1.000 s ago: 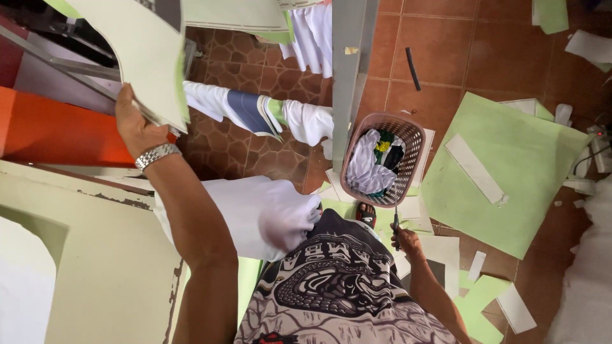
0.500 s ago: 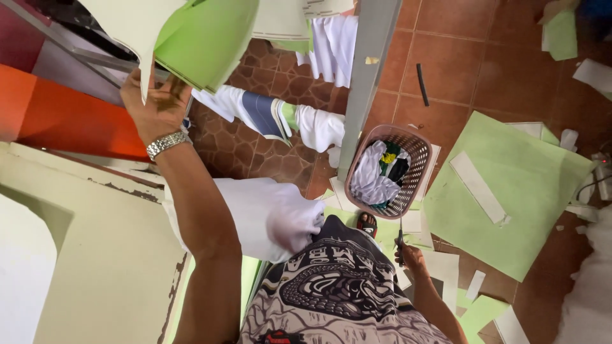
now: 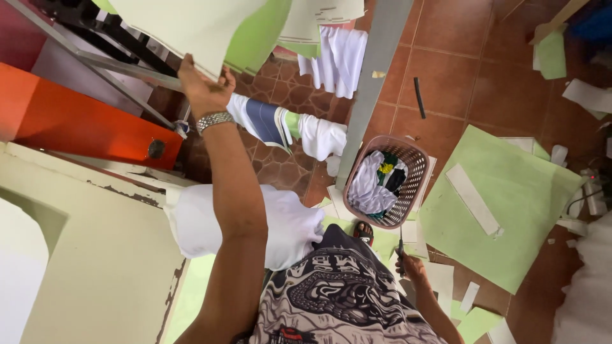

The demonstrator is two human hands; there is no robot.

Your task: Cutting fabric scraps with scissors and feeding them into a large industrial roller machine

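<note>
A floor of reddish-brown tiles (image 3: 446, 83) fills the right and middle of the frame, strewn with paper scraps. At lower left a cream, chipped table (image 3: 95, 255) juts in, with an orange panel (image 3: 70, 121) above it at the left edge. A big light-green sheet (image 3: 510, 210) lies flat on the tiles at right, a pale strip on top of it. A grey post (image 3: 373, 83) runs down from the top centre toward a brown woven basket (image 3: 417, 165) holding cloth. White cloth (image 3: 280, 223) lies bunched in the middle of the frame, just beside my forearm.

At the upper left my left hand (image 3: 204, 89) is raised, fingers closed on the edge of a cream sheet of card (image 3: 185, 25) that reaches past the top edge, with a green sheet (image 3: 258, 38) behind it. A metal watch (image 3: 213, 120) sits on that wrist.

Low and right of centre, my right hand (image 3: 411, 267) hangs near the floor, gripping thin scissors (image 3: 401, 245), blades pointing toward the basket.
</note>
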